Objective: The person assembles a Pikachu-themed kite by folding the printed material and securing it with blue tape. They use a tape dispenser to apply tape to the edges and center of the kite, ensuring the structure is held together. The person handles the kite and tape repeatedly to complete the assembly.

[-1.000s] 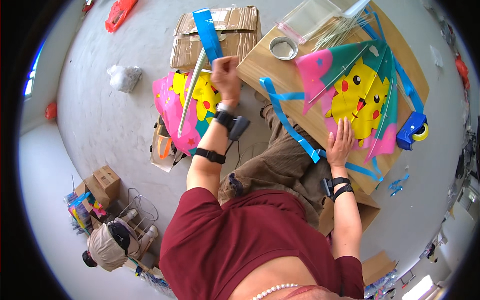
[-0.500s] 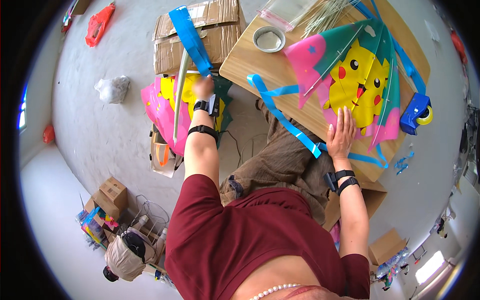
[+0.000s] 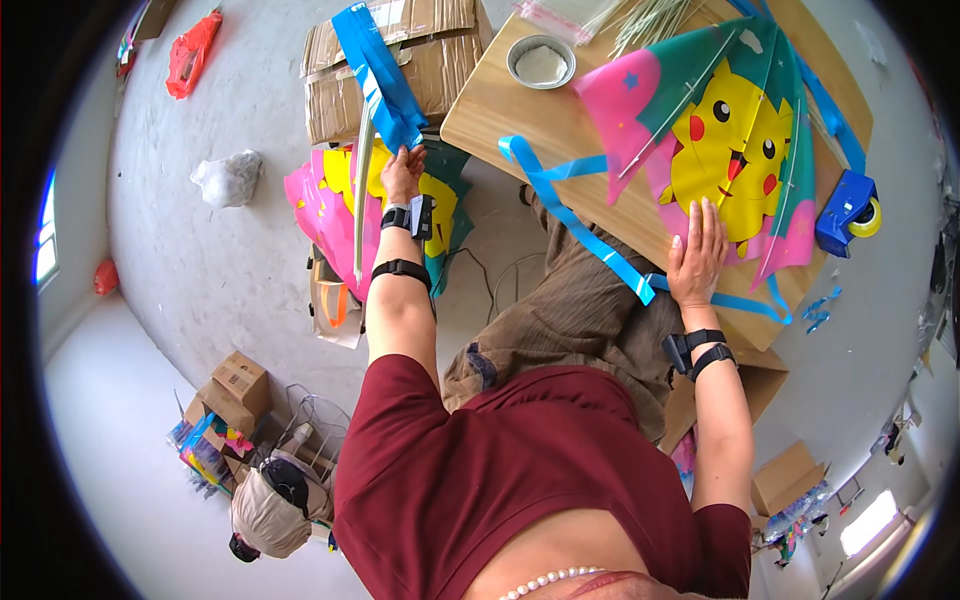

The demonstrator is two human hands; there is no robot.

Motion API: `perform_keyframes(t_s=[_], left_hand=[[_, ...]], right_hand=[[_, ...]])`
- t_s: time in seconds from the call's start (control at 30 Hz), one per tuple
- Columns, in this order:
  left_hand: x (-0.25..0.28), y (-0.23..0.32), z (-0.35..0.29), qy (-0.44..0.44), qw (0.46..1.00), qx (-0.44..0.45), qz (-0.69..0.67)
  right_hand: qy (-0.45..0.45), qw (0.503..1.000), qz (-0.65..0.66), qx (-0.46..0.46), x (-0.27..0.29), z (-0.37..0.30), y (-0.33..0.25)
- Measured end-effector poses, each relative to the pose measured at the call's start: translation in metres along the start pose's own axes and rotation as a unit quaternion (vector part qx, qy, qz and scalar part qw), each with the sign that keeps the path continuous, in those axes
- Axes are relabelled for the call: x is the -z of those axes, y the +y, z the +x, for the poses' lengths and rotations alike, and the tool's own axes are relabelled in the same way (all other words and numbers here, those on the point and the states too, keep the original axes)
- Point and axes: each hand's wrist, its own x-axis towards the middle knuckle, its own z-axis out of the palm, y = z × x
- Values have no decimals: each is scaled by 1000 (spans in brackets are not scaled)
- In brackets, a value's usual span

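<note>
My left hand [image 3: 402, 178] reaches out to the left, its fingers closed on the lower end of a bundle of flat blue ribbons [image 3: 378, 85]. The bundle lies over a cardboard box. My right hand [image 3: 699, 255] rests flat, fingers stretched, on the lower edge of a kite [image 3: 655, 100]. This kite is pink and green with a yellow cartoon figure and thin rods, and it lies on the wooden table [image 3: 520, 120]. From it, a blue ribbon tail [image 3: 590, 243] loops over the table edge and across my leg.
Under my left forearm lie more printed kite sheets [image 3: 325, 205] with a pale rod. The cardboard box [image 3: 440, 60] stands beyond them. On the table are a round tin [image 3: 541, 62], thin sticks [image 3: 650, 25] and a blue tape dispenser [image 3: 846, 213]. Another person [image 3: 280, 505] sits at lower left.
My left hand, blurred just below the ribbon bundle before, now has its fingers on the bundle's lower end. My right hand stays flat on the kite. The whole view has shifted slightly.
</note>
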Motion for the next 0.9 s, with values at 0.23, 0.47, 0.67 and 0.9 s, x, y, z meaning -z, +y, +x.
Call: perform_keyframes(t_s=[0.23,0.47,0.67,0.9], left_hand=[[-2,9,3,-46,997,56,16],[14,0,22,-64,997,36,14],[-13,10,-1,19,998,22,57],[5,0,11,72,992,-101,5]], right_hand=[[3,1000,-4,-4,0,-1,0],[2,1000,5,-8,0,-1,0],[-2,1000,2,-19,2,-2,0],[-7,1000,14,-18,3,0,-1]])
